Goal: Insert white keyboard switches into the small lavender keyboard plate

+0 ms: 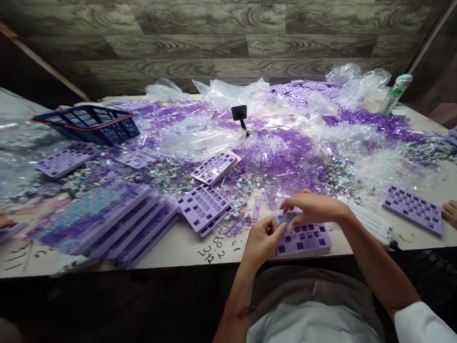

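Note:
A purple tray with square openings lies flat at the table's front edge, just in front of my body. My left hand rests at its left end, thumb and fingers pressed together; what they hold, if anything, is too small to tell. Over the tray's upper left part is my right hand, its fingers curved and apart, with nothing visible between them. Small clear and blue pieces show on the tray under the fingers. Loose purple transparent strips and small white-and-blue parts lie just beyond the hands.
Stacked purple trays stand left, beside two overlapping trays. Farther back are a blue basket, plastic bags, a black stand and a bottle. At right are a white device, another tray and another person's hand.

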